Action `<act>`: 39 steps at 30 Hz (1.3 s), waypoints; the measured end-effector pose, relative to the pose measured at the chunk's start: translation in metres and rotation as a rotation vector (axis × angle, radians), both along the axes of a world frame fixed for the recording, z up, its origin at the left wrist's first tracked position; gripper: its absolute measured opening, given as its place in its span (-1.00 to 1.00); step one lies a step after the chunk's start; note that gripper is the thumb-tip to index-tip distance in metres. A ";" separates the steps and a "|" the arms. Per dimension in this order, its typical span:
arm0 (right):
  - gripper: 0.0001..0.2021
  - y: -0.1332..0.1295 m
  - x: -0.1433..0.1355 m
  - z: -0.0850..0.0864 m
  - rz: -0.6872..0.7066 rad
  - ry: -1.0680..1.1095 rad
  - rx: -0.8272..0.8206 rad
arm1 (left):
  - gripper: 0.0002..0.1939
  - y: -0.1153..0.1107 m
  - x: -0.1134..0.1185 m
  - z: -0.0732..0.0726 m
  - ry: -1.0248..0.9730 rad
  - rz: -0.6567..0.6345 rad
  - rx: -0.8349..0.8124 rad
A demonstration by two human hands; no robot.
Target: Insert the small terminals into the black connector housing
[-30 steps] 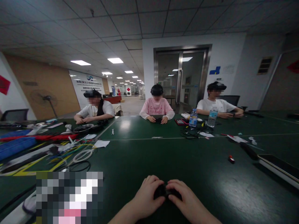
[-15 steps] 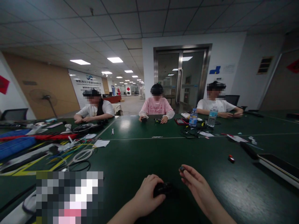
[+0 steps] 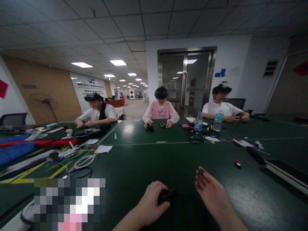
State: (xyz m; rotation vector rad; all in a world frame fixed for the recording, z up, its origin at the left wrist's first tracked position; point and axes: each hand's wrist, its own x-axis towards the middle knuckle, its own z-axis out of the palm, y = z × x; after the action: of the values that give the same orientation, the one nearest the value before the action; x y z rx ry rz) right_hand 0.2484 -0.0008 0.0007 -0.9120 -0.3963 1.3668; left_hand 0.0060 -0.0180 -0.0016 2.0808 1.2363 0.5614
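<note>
My left hand (image 3: 153, 200) is wrapped round a small black object (image 3: 169, 195) that rests on the green table (image 3: 134, 170); its kind I cannot make out. To the right, my right hand (image 3: 211, 190) hovers over the table, palm turned partly up. At its fingertips is a small dark piece (image 3: 201, 172), too small to name. The two hands are apart, with bare green tabletop between them. Farther right lies a small red and dark object (image 3: 237, 164).
Left are coiled white cable (image 3: 84, 161), a blue tray (image 3: 16, 154) and paper (image 3: 104, 149). Two water bottles (image 3: 198, 122) stand across the table beside black cables (image 3: 194, 137). A flat dark-topped device (image 3: 287, 173) lies right. Three people (image 3: 160, 110) sit opposite.
My right hand has moved right, away from the black object, and turned its palm more upward, the small dark piece still at its fingertips. My left hand stays on the black object.
</note>
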 end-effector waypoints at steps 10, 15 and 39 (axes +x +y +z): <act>-0.84 -0.002 -0.005 0.010 -0.010 0.170 -0.057 | -0.64 0.000 0.001 0.002 0.040 -0.004 0.011; -0.85 -0.003 -0.006 0.011 0.000 0.188 -0.047 | -0.63 0.000 0.000 0.000 0.059 -0.004 0.016; -0.65 -0.008 -0.014 0.010 0.097 0.151 0.038 | -0.62 0.000 0.003 0.001 0.072 0.004 0.059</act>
State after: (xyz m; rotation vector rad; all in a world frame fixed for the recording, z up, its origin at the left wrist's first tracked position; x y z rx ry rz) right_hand 0.2343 -0.0087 0.0105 -0.7613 -0.3536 1.5016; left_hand 0.0088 -0.0177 -0.0008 2.1653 1.2785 0.5352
